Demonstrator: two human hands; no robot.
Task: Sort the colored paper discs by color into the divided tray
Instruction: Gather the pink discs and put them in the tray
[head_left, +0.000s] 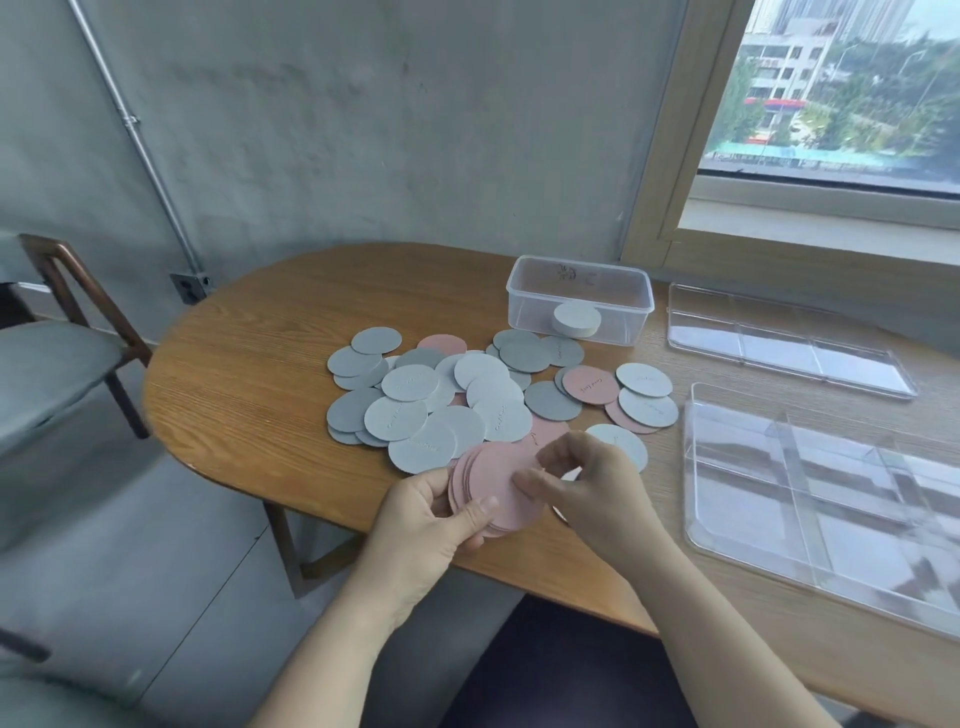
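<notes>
pink disc stack (498, 488), left of the divided tray (737, 441), is gripped by the left hand (426, 525); the right hand (582, 483) pinches its top disc.

Divided tray (737, 519) cut off at right edge; lettering on discs (410, 382) too small to read; pink stack (496, 467) partly behind right hand (587, 488).

Tabletop: oval brown wooden tabletop (249, 374), visible grain, smooth with a soft sheen.
Discs: pink round paper discs (496, 467), grey paper discs (551, 401) and pale blue-white paper discs (410, 383), all matt; some bear faint lettering.
Tray: clear divided plastic tray (737, 499), glossy, full of reflections.
Box: translucent rectangular plastic box (524, 306), smooth, slightly cloudy.
Wall: grey wall (363, 130), mottled, rough like bare concrete.
Pipe: thin metal pipe (140, 140), dull.
Chair: dark wooden chair frame (78, 280), grey cloth seat (47, 364).
</notes>
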